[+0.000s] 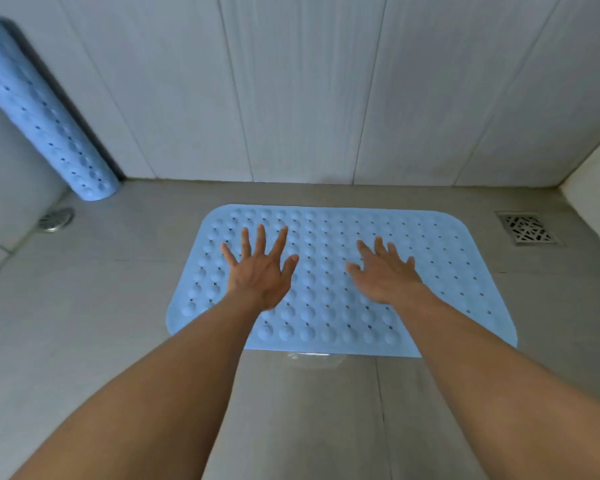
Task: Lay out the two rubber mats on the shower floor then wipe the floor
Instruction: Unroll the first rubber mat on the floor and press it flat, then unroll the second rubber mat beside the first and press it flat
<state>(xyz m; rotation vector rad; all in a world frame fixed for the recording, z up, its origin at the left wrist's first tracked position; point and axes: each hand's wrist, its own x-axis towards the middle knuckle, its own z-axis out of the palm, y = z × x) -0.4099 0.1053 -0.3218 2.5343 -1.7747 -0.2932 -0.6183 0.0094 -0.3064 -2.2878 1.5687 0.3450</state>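
Both my hands are out over the flat blue mat [340,282], palms down. My left hand [260,268] has its fingers [261,237] spread wide, gripping nothing; my right hand [385,271] is splayed too, empty, though I cannot tell whether either palm presses the rubber or hovers just above it. The mat lies unrolled on the grey shower floor [94,306], its far edge near the tiled back wall [309,91] but not touching it. Bare floor opens to the left of it and toward me. The second mat [45,116] is rolled up, leaning in the left corner with its lower end on the floor. Just beside that end sits a round metal drain [55,219]. A square grated drain [527,227] lies to the right, apart from the mat's right edge.
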